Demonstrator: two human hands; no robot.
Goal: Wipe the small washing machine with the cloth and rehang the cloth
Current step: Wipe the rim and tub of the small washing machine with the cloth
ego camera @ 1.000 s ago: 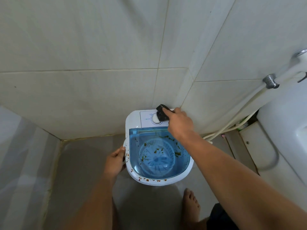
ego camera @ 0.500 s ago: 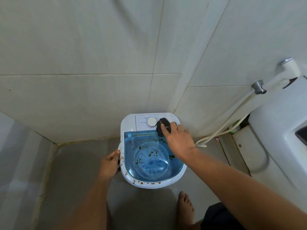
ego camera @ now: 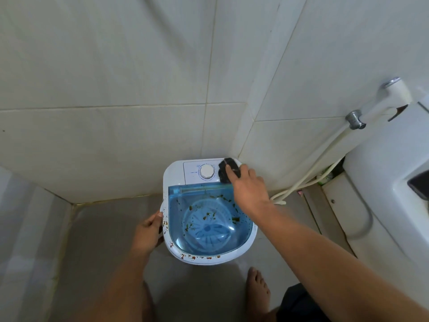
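Note:
A small white washing machine point(ego camera: 176, 173) with a clear blue lid stands on the floor in the tiled corner. Green and brown specks lie on the lid and along its front and left rim. My right hand point(ego camera: 249, 191) presses a dark cloth point(ego camera: 226, 171) onto the white control panel, just right of the round dial point(ego camera: 207, 171). My left hand point(ego camera: 148, 231) grips the machine's left rim.
Tiled walls close in behind and on the left. A white hose point(ego camera: 308, 175) runs from a wall tap point(ego camera: 355, 119) down to the floor at right. A white fixture point(ego camera: 390, 182) fills the right side. My bare foot point(ego camera: 256, 291) stands in front of the machine.
My right hand with the cloth has slid across the control panel, from the dial toward its right back corner. My left hand keeps its hold on the rim. The camera has shifted slightly.

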